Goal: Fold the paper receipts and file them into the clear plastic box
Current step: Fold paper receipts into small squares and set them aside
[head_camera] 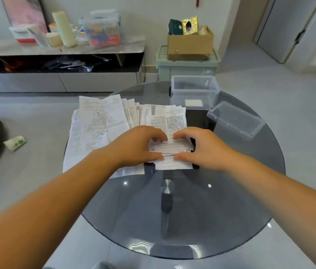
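On the round smoked-glass bench (201, 220), the left hand (137, 145) and right hand (203, 147) each pinch a folded white paper receipt (172, 149) in a narrow grip. Just beyond lies a pile of white printed receipts (102, 121); farther right stands the open clear plastic box (194, 90).

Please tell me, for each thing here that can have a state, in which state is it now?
left hand: pinches the receipt.
right hand: pinches the same receipt.
receipt: looks partly folded, held over the table.
pile of receipts: unfolded, spread flat.
clear plastic box: open, one folded paper inside.
lid: off, lying right of the box.
cardboard box: open on top, filled.
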`<state>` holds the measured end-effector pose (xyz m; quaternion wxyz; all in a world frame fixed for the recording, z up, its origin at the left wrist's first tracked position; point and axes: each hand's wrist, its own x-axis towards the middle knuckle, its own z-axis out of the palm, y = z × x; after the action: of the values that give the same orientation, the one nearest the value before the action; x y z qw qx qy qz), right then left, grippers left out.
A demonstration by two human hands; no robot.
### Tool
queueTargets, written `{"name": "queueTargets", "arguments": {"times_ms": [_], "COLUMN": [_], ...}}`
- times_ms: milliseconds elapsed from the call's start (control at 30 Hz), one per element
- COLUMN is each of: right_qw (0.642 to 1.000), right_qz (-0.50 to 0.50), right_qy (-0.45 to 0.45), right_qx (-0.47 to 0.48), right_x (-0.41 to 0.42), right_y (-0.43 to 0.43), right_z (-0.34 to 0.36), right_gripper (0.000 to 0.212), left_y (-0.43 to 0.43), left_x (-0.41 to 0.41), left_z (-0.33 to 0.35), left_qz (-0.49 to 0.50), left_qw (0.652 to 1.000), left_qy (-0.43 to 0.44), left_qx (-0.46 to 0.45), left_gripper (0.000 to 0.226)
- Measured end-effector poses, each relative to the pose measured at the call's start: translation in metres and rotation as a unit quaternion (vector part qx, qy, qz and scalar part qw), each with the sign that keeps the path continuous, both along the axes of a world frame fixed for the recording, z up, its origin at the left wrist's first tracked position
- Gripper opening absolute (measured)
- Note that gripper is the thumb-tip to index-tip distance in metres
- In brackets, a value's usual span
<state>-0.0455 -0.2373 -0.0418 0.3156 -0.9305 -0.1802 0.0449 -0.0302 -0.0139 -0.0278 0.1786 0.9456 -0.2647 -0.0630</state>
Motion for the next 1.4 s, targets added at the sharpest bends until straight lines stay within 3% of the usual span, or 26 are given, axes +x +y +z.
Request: {"name": "queueTargets", "arguments": {"times_ms": [267,533,833,1033,1267,1400], "right_qw": [0.999,0.998,0.993,0.995,0.997,0.99], "right_qz": [-0.02,0.017,0.005,-0.011,0.048,0.09], "right_qy": [-0.021,-0.059,-0.115,-0.084,-0.049,-0.066], "right_qx": [0.021,-0.033,0.002,0.047,-0.034,-0.087], "right_x": [-0.011,-0.008,-0.013,-0.053,-0.13,-0.15], "right_y": [0.002,0.001,-0.005,-0.008,-0.019,-0.02], "right_z": [-0.011,-0.02,-0.014,0.016,0.007,-0.007], "right_gripper": [0.044,0.046,0.019,0.023,0.042,0.042], "left_y": [-0.005,-0.001,-0.005,-0.009,-0.014,-0.019], "left_x": [-0.011,-0.02,-0.028,-0.061,-0.136,-0.157], "left_z": [-0.005,-0.008,-0.001,0.017,-0.004,-0.016], "left_qz": [0.034,0.024,0.032,0.027,-0.088,-0.079], "left_qw": [0.999,0.999,0.996,0.983,0.983,0.989], "left_qy": [-0.002,-0.046,-0.042,-0.122,-0.159,-0.122], "left_qx": [-0.031,0.002,-0.066,-0.138,-0.014,-0.003], "left_gripper": [0.05,0.058,0.023,0.015,0.021,0.021]}}
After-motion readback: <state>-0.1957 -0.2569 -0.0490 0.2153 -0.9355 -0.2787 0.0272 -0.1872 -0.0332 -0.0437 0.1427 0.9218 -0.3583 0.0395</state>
